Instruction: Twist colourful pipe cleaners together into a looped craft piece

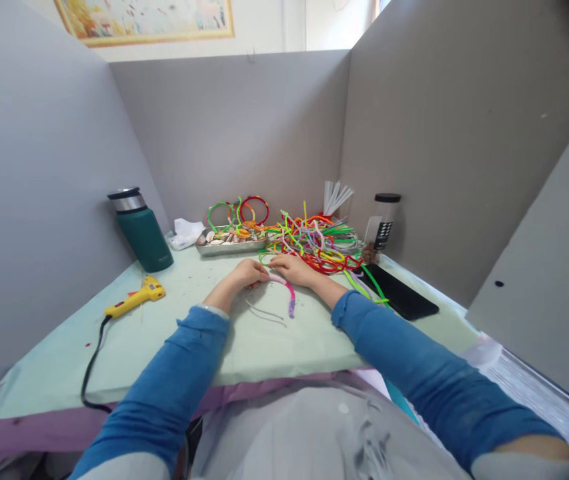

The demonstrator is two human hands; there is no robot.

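Observation:
A fuzzy strip (pixel 291 298), pink with a purple end, curves down from between my hands at the middle of the table. My left hand (pixel 253 272) pinches its upper left end. My right hand (pixel 291 268) lies palm down over the strip's top, its fingers reaching left toward my left hand; what is under them is hidden. Two thin bare wires (pixel 267 315) rest just below my left hand. Behind my right hand spreads a tangled pile of colourful pipe cleaners (pixel 314 240). A green loop shows just behind the fingers.
A yellow glue gun (pixel 137 299) with a black cord and a green bottle (pixel 144 233) stand left. At the back are a metal tray (pixel 229 249) of shells, coloured rings (pixel 255 211) and tissue (pixel 187 233). A black phone-like slab (pixel 404 293) and a clear canister (pixel 381 223) are right.

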